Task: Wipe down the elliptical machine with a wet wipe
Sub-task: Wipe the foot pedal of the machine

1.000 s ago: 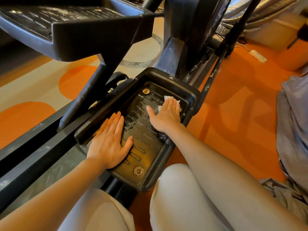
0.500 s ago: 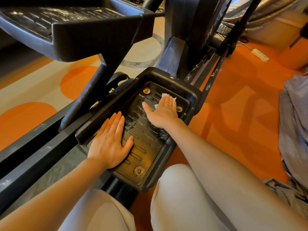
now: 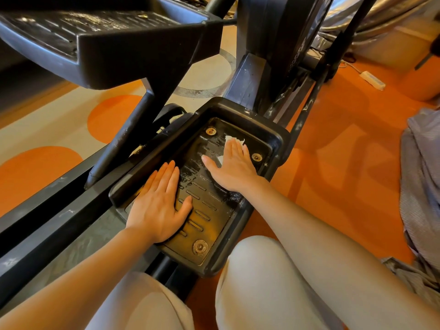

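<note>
Black plastic, ribbed and glossy with wet streaks, fills the middle of what we see: the near pedal of the elliptical, a shallow tray with a raised rim and round bolts at its corners. We press our right hand flat on the pedal's far end, toward its far right corner, fingers straight and held together with the thumb splayed out to the left. Under that palm lies the wipe, white and crumpled; only scraps of it show, one past the fingertips and one in the notch by the thumb. Our left hand rests flat along the pedal's left edge, fingers straight and close together, reaching over the rim, the thumb angled onto the ribs. It holds nothing. The other pedal hangs higher at the upper left. Our knees sit at the pedal's near end, on an orange floor.
</note>
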A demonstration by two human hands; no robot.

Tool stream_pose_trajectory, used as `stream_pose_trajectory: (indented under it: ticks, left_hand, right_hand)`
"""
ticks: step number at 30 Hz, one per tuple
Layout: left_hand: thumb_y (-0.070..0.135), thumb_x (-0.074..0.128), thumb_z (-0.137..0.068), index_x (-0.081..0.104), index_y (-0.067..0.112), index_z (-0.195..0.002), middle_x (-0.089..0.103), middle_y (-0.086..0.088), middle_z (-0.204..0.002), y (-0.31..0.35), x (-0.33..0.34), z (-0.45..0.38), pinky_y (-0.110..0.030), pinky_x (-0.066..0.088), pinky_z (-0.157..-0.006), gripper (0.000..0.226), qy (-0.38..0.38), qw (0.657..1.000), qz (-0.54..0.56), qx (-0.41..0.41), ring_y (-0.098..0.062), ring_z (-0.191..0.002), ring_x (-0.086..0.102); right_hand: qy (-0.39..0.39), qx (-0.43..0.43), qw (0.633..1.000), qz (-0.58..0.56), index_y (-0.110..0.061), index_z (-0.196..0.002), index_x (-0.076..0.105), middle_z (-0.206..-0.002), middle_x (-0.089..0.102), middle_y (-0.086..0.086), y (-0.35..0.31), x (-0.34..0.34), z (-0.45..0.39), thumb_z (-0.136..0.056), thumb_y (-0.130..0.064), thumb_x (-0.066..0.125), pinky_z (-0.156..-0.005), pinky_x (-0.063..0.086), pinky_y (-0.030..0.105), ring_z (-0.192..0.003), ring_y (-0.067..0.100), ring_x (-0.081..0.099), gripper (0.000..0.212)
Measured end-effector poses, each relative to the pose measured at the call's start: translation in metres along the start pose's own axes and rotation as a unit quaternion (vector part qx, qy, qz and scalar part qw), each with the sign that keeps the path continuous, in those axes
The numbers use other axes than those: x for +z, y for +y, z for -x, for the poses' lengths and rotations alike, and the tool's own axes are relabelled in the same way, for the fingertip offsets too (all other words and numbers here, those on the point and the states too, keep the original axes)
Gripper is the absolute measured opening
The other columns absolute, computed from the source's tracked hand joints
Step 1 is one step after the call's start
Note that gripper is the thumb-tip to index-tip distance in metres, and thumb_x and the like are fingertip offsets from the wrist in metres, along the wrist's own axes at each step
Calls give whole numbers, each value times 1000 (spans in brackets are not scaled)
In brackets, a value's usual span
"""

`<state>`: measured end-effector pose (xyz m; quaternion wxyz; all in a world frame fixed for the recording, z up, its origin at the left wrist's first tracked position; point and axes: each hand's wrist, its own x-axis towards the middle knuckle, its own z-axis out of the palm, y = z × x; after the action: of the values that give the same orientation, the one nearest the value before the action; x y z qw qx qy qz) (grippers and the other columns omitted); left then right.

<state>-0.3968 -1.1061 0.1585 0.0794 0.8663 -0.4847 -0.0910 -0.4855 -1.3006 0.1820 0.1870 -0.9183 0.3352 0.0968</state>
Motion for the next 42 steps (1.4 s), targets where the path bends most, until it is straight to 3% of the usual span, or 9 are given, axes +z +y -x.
stream_pose_trajectory:
  ticks: [4, 10, 17, 25, 28, 31, 34, 39, 42]
  left_hand:
    - [74, -1, -83, 2, 20, -159, -7, 1, -166, 0, 0, 1, -30, -9, -121, 94, 2, 1000, 9, 0, -12, -151, -11]
    - [74, 2, -84, 5, 20, -159, -4, 1, -166, 0, 0, 0, -30, -8, -121, 93, 7, 1000, 23, 0, -12, -151, -10]
    - [74, 1, -84, 5, 20, -159, -3, 1, -166, 1, 0, 0, -32, -6, -122, 93, 9, 1000, 19, -4, -12, -151, -9]
    - [74, 3, -85, 6, 19, -159, -3, 1, -166, 1, 0, 1, -31, -6, -122, 93, 14, 1000, 24, -4, -12, -151, -9]
    - [73, 5, -86, 9, 18, -159, -1, 0, -166, 1, 1, 1, -30, -7, -122, 91, 17, 999, 27, 1, -12, -151, -8]
    - [73, 7, -87, 10, 18, -159, 1, 0, -166, 1, 1, 1, -31, -5, -122, 91, 20, 999, 32, 2, -12, -151, -6]
    - [73, 6, -86, 9, 18, -159, 0, 0, -166, 0, 1, 1, -31, -6, -122, 91, 18, 999, 29, 1, -12, -152, -7]
    - [73, 3, -85, 7, 19, -159, -2, 1, -166, 2, 0, 0, -31, -6, -122, 93, 15, 1000, 24, -3, -12, -152, -8]
    - [73, 3, -84, 8, 18, -159, -1, 0, -166, 2, -1, 1, -31, -6, -122, 93, 15, 999, 28, -1, -12, -151, -8]
  right_hand:
    - [-10, -28, 998, -54, -10, -157, -5, -164, -10, 8, 8, -13, 2, -100, -61, 24, -116, -13, 34, -149, 21, -17, 82]
    - [-15, -62, 996, -59, -11, -157, -2, -165, -8, 7, 1, -16, -15, -102, -56, 29, -119, -8, 37, -150, 23, -15, 77]
    - [14, 33, 999, 34, -5, -155, -8, -164, -10, 12, 6, 2, 0, -101, -59, 20, -122, -9, 38, -151, 23, -13, 81]
    - [43, -53, 997, -26, -10, -156, 4, -165, 4, 9, -8, 4, -26, -104, -49, 27, -122, -7, 39, -152, 20, -2, 70]
    - [42, 8, 999, 23, -9, -157, -2, -165, -3, 10, -10, 2, -17, -103, -53, 23, -122, -7, 39, -152, 22, -7, 74]
    - [-9, 105, 992, 65, -3, -154, -11, -163, -13, 15, -10, -1, -2, -101, -60, 14, -119, -11, 39, -150, 27, -15, 82]
    - [-22, 128, 986, 103, -1, -153, -13, -162, -16, 18, -7, 0, 3, -99, -62, 7, -118, -14, 39, -149, 29, -17, 84]
    - [12, 14, 999, -30, -8, -155, -12, -164, -15, 10, -8, 9, -1, -105, -49, 22, -123, -7, 42, -150, 23, -16, 73]
    - [18, -29, 999, -42, -9, -155, -12, -164, -15, 8, -10, 11, -2, -105, -46, 22, -121, -12, 38, -150, 19, -16, 71]
